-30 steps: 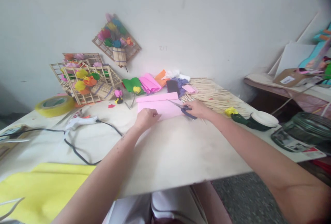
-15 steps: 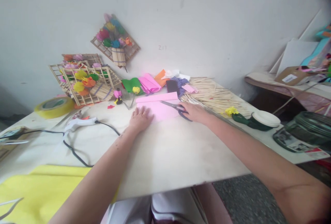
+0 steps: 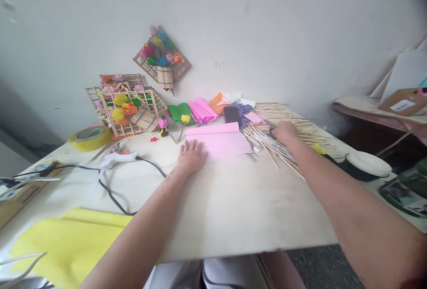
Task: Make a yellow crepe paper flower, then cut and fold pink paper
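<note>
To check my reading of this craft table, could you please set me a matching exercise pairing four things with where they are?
Things:
1 left hand
2 right hand
3 yellow tape roll
4 white glue gun

Places:
A on the wooden sticks
B left of the lattice frames
C flat on the pink sheet, at its near-left corner
D between the tape roll and the left hand

Pairs: 1-C, 2-A, 3-B, 4-D

The left hand lies flat, fingers spread, on the left edge of the pink sheet. The right hand rests on the wooden sticks, its grip blurred. A glue gun lies left.
</note>
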Available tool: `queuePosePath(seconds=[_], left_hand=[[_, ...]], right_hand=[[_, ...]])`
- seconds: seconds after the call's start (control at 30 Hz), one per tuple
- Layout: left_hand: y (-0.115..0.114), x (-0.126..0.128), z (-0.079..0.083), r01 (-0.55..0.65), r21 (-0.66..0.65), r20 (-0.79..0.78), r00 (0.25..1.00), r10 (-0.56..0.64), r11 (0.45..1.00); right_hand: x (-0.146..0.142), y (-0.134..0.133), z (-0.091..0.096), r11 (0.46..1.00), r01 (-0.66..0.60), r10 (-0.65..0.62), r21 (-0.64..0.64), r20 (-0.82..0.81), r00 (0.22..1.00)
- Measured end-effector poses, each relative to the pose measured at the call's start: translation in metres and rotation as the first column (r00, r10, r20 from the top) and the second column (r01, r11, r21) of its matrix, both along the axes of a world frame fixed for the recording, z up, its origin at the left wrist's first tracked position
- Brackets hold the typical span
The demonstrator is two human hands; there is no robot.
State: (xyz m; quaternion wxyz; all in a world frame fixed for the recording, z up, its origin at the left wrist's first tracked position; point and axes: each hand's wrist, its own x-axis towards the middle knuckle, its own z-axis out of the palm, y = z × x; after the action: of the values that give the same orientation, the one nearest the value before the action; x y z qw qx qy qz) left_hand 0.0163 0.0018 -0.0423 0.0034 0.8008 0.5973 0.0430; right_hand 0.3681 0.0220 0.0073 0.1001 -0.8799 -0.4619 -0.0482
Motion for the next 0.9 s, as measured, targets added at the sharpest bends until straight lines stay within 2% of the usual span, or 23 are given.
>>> queuePosePath(seconds=[0.13,0.23,0.37,0.4,0.47,0.53,0.6,0.67,0.77,0.9], left_hand=[[0.000,0.000,0.000,0.020,0.020,0.010,1.000,-0.020,1.000],[-0.001,0.000,0.001,0.022,0.009,0.022,1.000,-0.023,1.000],[-0.002,0.001,0.005,0.018,-0.024,0.026,0.999,-0.018,1.000],[-0.002,0.002,0.006,0.016,-0.031,0.027,1.000,-0.015,0.999],[-0.003,0.002,0.008,0.008,-0.040,0.027,1.000,-0.007,0.999],[-0.003,0.003,0.009,0.001,-0.023,0.023,1.000,0.000,1.000],[-0.004,0.005,0.009,0.017,0.020,0.016,1.000,-0.018,1.000],[-0.006,0.008,0.008,0.072,0.066,0.009,0.997,-0.073,0.995],[-0.011,0.013,0.006,0.173,0.116,-0.004,0.985,-0.174,0.978],[-0.016,0.016,0.001,0.204,0.086,0.002,0.979,-0.205,0.975]], right_hand=[[0.001,0.004,-0.006,0.999,0.003,-0.002,-0.044,0.020,1.000],[0.000,0.005,-0.003,0.994,-0.009,0.012,-0.107,0.033,0.999],[-0.012,0.004,0.012,0.988,0.001,0.024,-0.158,0.156,0.988],[-0.018,0.003,0.017,0.988,-0.017,0.047,-0.155,0.193,0.980],[-0.034,0.001,0.027,0.984,-0.130,0.159,-0.124,0.262,0.952],[-0.052,0.001,0.033,0.947,-0.301,0.322,-0.115,0.308,0.895],[-0.072,0.005,0.034,0.877,-0.466,0.477,-0.122,0.352,0.806],[-0.089,0.013,0.030,0.802,-0.573,0.592,-0.169,0.354,0.724],[-0.109,0.031,0.017,0.730,-0.638,0.682,-0.245,0.319,0.658],[-0.128,0.054,0.000,0.681,-0.683,0.732,-0.264,0.261,0.629]])
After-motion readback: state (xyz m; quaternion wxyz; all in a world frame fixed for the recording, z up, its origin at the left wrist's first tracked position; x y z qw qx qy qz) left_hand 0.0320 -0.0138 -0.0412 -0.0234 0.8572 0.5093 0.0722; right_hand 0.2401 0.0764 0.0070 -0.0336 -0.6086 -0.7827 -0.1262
